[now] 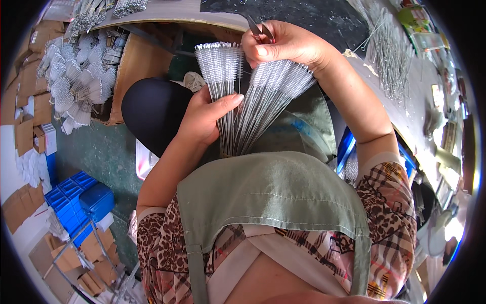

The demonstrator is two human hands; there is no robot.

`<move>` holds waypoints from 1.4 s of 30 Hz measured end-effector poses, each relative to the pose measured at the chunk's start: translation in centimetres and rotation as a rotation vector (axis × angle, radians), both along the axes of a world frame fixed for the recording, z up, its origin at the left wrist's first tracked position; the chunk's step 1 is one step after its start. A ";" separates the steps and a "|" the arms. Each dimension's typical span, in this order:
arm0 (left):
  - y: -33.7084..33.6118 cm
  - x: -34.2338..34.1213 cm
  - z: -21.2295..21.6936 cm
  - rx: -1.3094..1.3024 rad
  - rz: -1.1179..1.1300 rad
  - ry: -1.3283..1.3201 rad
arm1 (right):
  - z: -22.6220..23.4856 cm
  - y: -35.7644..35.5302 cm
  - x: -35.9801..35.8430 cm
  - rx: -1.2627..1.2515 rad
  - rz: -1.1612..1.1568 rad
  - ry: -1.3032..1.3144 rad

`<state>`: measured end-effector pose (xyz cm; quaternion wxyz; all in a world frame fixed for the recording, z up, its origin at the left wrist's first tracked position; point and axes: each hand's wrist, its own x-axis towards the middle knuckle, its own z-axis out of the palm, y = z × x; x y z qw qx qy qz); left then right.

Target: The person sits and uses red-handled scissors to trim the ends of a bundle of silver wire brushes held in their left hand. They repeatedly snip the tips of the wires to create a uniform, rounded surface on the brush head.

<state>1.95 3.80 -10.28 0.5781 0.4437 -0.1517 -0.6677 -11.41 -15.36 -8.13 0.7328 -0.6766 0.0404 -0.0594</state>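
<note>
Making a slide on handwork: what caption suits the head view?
The left hand grips a fanned bundle of wire brushes; the right hand holds a dark tool near their bristles.

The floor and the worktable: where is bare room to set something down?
Green floor lies bare between the brush bundles and blue crates. The black sheet looks mostly bare beyond the right hand; wires crowd the worktable at its right.

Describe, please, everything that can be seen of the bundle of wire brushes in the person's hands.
The bundle of wire brushes spreads upward in two fans. Its thin, silvery stems look metallic; pale, translucent-looking bristles cover their upper ends. The stems converge below, near the green apron. The left hand grips them; the right hand is at the bristled tops.
</note>
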 end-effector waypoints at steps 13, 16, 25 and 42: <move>0.4 0.3 -0.2 -0.028 0.002 -0.050 | 0.1 0.8 0.6 -0.070 -0.203 0.089; 0.4 0.0 0.4 -0.025 0.021 -0.038 | 0.0 0.3 0.3 -0.035 -0.131 0.070; 0.2 0.3 -0.1 -0.008 0.011 -0.039 | 0.3 0.8 0.4 0.026 -0.097 -0.002; 0.0 0.5 0.3 -0.014 0.025 -0.036 | -0.1 0.6 0.8 0.047 -0.117 0.000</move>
